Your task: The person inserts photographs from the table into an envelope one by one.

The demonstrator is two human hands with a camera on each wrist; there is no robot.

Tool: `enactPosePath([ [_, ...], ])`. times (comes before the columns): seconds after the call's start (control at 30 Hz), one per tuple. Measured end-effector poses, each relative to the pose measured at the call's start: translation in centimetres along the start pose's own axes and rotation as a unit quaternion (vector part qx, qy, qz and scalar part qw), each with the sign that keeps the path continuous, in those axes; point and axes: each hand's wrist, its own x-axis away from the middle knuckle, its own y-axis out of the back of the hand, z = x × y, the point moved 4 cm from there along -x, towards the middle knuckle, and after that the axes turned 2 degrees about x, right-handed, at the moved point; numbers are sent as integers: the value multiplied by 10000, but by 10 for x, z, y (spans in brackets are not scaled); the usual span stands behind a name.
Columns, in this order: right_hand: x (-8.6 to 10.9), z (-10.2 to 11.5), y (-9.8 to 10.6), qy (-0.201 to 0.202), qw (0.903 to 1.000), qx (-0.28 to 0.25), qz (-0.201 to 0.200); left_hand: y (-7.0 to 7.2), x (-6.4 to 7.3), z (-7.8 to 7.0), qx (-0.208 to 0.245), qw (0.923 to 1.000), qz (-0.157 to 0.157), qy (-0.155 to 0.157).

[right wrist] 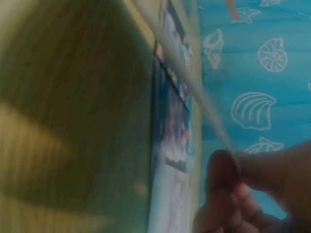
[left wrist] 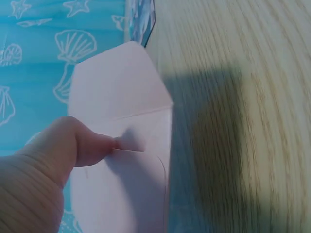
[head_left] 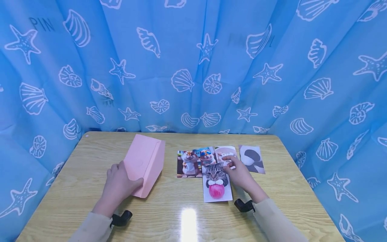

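Observation:
On the left in the head view, my left hand (head_left: 119,183) grips a pale pink envelope (head_left: 141,154) by its lower part. The left wrist view shows the thumb (left wrist: 92,145) pressed at the envelope's mouth, its flap (left wrist: 116,82) folded out. My right hand (head_left: 241,174) pinches the right edge of a photo card (head_left: 216,181) with a tabby cat and a pink ball on it. Seen edge-on in the right wrist view, that card (right wrist: 187,80) is a thin pale strip between thumb and fingers, raised off the table.
Behind the cat card, several other photo cards lie on the wooden table (head_left: 169,215): a hamster card (head_left: 184,168), a second hamster card (head_left: 207,155), a partly covered card (head_left: 225,150) and a grey-and-white one (head_left: 252,159). A blue shell-patterned curtain (head_left: 187,101) hangs at the back.

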Motion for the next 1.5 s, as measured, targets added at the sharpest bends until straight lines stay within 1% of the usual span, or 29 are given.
enactPosePath([
  [0.1, -4, 4, 3, 18, 9998, -162, -111, -1, 1, -2, 98, 9999, -44, 64],
  [0.27, -11, 11, 4, -36, 9974, -635, -329, -4, 0, -1, 134, 9998, -4, 130],
  [0.43, -17, 21, 3, 59, 9944, -927, -508, -6, 0, -1, 120, 9999, -20, 97],
  [0.53, -20, 29, 0, 100, 9908, -1193, -638, -6, 1, -2, 124, 9999, -47, 66],
  [0.63, -21, 39, -3, 146, 9854, -1523, -751, -6, 1, -4, 130, 9999, -86, 37],
  [0.77, -22, 52, -5, 272, 9765, -1853, -1069, -6, 3, -10, 92, 9999, -143, 6],
  [0.9, -22, 63, -9, 389, 9630, -2292, -1364, -6, 6, -17, -16, 9997, -221, -69],
  [1.03, -19, 80, -14, 480, 9476, -2843, -1376, -7, 9, -21, -98, 9994, -303, -130],
  [1.13, -11, 98, -14, 568, 9429, -2977, -1384, -9, 11, -24, -116, 9992, -334, -190],
  [1.2, -6, 108, -14, 610, 9446, -2889, -1434, -11, 12, -26, -131, 9992, -319, -219],
  [1.27, -5, 112, -17, 653, 9453, -2848, -1449, -13, 12, -27, -134, 9992, -307, -223],
  [1.43, -16, 101, -35, 652, 9441, -2853, -1519, -17, 12, -31, -165, 9994, -254, -154],
  [1.5, -20, 95, -43, 618, 9461, -2751, -1593, -19, 13, -34, -206, 9993, -263, -172],
])
